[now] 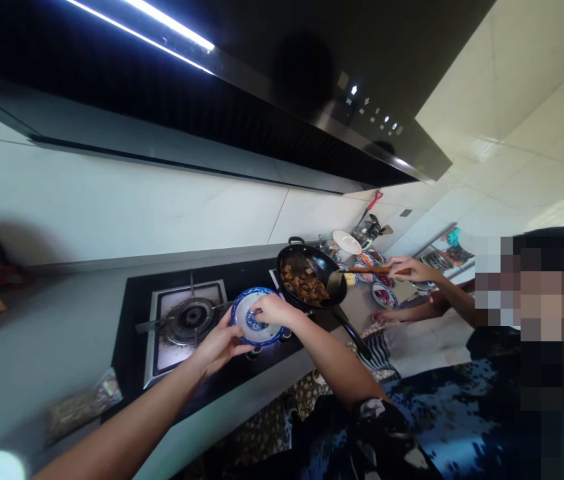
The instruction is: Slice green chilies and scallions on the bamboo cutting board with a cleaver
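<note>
My left hand [223,341] grips the near left rim of a blue-and-white patterned bowl [245,299], tilted above the front of the cooktop. My right hand [274,311] reaches into this bowl with its fingers drawn together; what they hold, if anything, is hidden. Just to the right stands a black wok [336,293] with browned chunks of food [307,283] in it. Another person's hand [409,268] holds a wooden-handled spatula [336,283] whose blade is in the wok.
A bare gas burner [192,319] lies to the left. The wok's handle [355,333] sticks out over the counter's front edge. Several dishes of ingredients [385,295] and a white plate [347,242] stand beyond the wok. A range hood [202,127] hangs overhead; a plastic bag [82,405] lies at left.
</note>
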`<state>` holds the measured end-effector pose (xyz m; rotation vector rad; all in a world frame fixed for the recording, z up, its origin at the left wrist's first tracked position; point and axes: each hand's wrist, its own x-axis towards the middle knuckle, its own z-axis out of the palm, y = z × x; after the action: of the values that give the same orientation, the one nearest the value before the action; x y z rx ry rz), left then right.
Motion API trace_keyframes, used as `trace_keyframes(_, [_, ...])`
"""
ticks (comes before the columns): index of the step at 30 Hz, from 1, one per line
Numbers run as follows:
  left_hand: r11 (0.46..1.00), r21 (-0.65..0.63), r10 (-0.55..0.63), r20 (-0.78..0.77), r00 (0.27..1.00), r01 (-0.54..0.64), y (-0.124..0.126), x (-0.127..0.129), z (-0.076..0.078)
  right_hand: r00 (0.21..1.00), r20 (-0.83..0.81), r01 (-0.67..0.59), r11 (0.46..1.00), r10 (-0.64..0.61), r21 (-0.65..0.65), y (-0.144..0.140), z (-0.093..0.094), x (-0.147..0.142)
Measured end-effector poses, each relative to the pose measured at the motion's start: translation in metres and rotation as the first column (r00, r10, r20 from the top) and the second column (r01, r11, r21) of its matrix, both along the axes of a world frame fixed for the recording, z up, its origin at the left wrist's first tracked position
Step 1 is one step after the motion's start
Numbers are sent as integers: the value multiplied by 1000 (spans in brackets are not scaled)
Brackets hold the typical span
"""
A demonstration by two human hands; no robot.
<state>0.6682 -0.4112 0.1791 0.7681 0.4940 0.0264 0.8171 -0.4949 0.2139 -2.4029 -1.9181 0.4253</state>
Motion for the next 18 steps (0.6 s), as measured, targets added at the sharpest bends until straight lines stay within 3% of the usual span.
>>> trace_keyframes(3, [1000,3,8,-14,1000,-8,0,-1,1,996,-76,60,997,-56,54,0,-1,-2])
trace_keyframes(7, [1000,0,8,-5,1000,-8,1,-3,0,957,-217,207,977,-193,44,-4,13,-5])
trace_keyframes(10, [1000,-9,0,36,999,0,2,-4,-2,951,-208,268,944,-228,190,-8,24,-5])
trace_keyframes(12, [1000,-12,2,54,999,-2,1,-4,-3,965,-145,257,912,-221,320,-9,27,-4])
trace_keyframes(16, [1000,-3,9,22,1000,-9,1,-3,-1,984,-62,175,925,-164,338,-13,20,-4])
trace_keyframes(18, [1000,0,5,15,1000,-5,0,-3,0,980,-60,198,901,-189,386,-14,13,-5])
